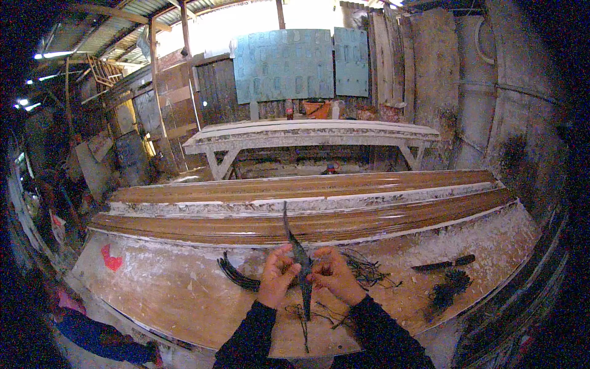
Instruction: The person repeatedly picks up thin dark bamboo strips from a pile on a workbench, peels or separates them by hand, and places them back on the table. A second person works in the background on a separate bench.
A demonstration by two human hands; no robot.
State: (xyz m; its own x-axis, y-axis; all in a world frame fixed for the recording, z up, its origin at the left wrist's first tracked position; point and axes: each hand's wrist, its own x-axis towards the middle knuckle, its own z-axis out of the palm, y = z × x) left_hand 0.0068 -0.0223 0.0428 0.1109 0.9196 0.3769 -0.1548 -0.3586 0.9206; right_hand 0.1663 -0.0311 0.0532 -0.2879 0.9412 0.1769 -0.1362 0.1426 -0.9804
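Both my hands up over the table (153,283). Left hand (276,277) and right hand (335,277) have fingers pinched shut on a bundle of thin dark strands (301,258), held upright between them, its tip pointing at the long brown moulded boards (307,224). A curved dark bunch (236,277) lies just left of my left hand. A dark-handled knife (444,264) and a tangle of dark fibre (448,288) lie well to the right.

A rough woodworking shed: plaster-spattered workbench (172,289), long brown mouldings (307,224), plank walls (424,61) (corrugated roof (117,24) overhead).
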